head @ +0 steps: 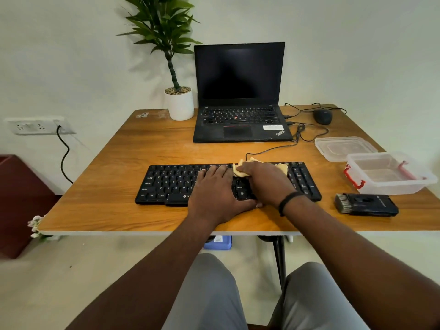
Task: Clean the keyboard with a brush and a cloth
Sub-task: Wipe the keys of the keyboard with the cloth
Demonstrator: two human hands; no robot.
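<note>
Wooden counter (107, 191) stands against a pale wall, seen from above a person's lap. Nearest its front edge, toward the right, lies the brush (366, 205), a black block with bristles at its left end, nobody touching it. Just left of it is the black keyboard (171, 184), parallel to the front edge. The left hand (214, 191) lies flat on the keyboard's middle, fingers spread and holding nothing. The right hand (264, 182) touches it on the right, pressing a yellow cloth (238, 171) against the keys; its grip is closed on the cloth, whose folds show past the fingertips at the keyboard's rear edge. A black band (289, 201) circles the right wrist.

Behind the brush, near the right edge, sits a clear box (390, 173) with red clasps, and its lid (342, 148) lies just behind it. A cable (269, 151) runs from the keyboard back to the open laptop (239, 91), its screen dark, at the rear middle. A mouse (322, 116) sits at the rear right corner, a potted plant (177, 101) just left of the laptop.
</note>
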